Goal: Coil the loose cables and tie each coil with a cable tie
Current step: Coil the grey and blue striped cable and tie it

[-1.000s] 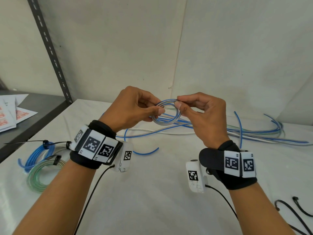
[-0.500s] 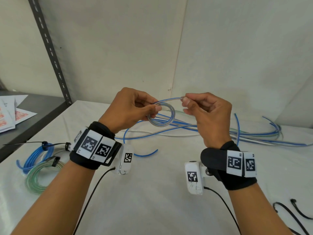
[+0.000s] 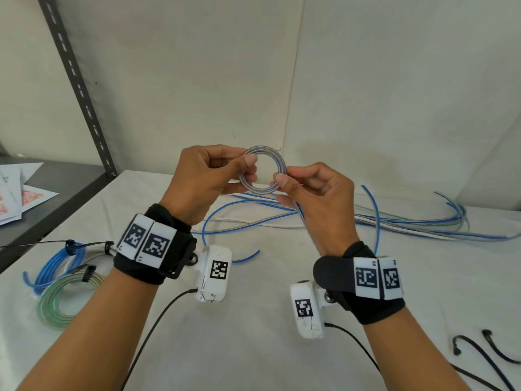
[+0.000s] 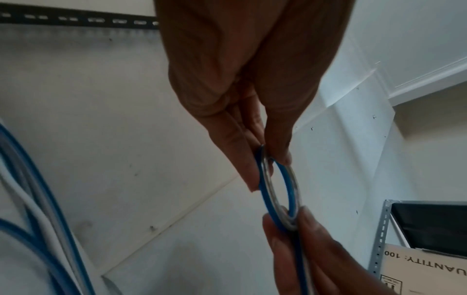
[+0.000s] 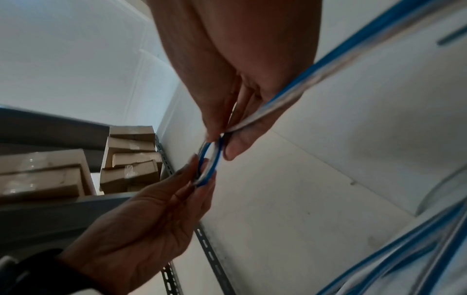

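Note:
A small coil of blue-and-clear cable (image 3: 263,153) hangs in the air between both hands above the white table (image 3: 253,320). My left hand (image 3: 242,167) pinches the coil's left side between thumb and fingers; the same coil (image 4: 278,191) shows edge-on in the left wrist view. My right hand (image 3: 282,182) pinches the coil's right side, and the cable's free length (image 5: 290,95) runs past the palm down toward the loose cables (image 3: 394,221) on the table. In the right wrist view the coil (image 5: 209,161) sits between both hands' fingertips.
Two tied coils, one blue (image 3: 56,263) and one green-clear (image 3: 62,300), lie at the table's left. Black cable ties (image 3: 479,351) lie at the lower right. A dark shelf with papers (image 3: 25,193) and a slotted metal upright (image 3: 79,86) stand at left.
The coil has been raised and turned to face me. My right hand brought the free strand round onto the coil and now pinches its right side.

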### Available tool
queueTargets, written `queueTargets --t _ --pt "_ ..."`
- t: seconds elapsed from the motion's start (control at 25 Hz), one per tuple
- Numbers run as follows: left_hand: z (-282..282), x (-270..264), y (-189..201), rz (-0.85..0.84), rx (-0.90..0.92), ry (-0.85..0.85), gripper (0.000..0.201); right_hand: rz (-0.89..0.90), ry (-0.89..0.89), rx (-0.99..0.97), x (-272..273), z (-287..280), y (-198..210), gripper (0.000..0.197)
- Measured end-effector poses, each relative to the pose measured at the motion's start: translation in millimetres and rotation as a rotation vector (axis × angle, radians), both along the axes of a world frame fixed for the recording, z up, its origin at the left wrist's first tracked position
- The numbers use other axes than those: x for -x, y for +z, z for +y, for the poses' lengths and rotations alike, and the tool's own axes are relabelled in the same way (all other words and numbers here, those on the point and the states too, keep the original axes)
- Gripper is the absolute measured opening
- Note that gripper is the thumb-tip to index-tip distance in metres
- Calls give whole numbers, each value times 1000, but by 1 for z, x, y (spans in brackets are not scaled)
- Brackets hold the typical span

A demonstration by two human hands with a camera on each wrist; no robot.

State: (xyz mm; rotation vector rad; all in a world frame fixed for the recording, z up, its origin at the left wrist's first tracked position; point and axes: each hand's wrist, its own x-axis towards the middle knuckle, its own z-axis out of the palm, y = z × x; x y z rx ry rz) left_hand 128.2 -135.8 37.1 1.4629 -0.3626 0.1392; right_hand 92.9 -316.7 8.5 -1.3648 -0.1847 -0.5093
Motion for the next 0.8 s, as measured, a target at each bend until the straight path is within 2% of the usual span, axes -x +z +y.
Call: queueTargets --t 0.12,0.24,0.32,0.44,0.56,0.68,0.8 --pt "-4 1 -1 31 25 -28 14 -39 -45 -55 0 2 -2 10" --pt "-1 1 -1 45 -25 -65 19 -62 -62 -9 -1 -1 1 9" --pt "5 1 1 24 -173 -112 25 -72 -46 146 -1 -9 4 11" --pt "12 3 3 -29 -407 -197 27 -52 35 490 3 -19 6 10" --pt "13 6 3 -43 -530 -224 22 -40 74 643 7 -19 7 9" --pt "12 7 5 -77 -476 -151 18 -78 39 582 6 -18 9 14" --pt "10 6 6 -91 -323 -91 18 -115 -17 434 2 -16 8 16"
